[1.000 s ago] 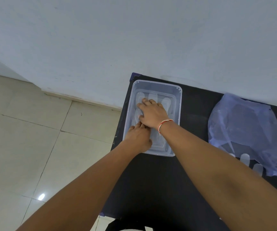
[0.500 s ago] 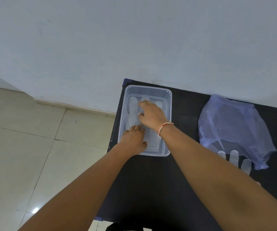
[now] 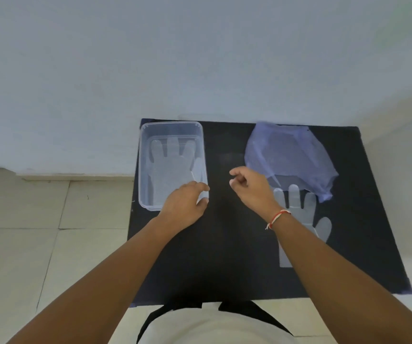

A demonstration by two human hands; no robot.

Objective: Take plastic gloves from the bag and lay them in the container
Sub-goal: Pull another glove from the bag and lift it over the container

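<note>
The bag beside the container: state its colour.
The bag is a translucent pale purple-blue, seen in the head view, the only one.

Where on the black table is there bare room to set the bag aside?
Bare black table lies between the container and the bag, though the right hand hovers there, and along the near edge. The right side is crowded: the bag overlaps a loose glove.
</note>
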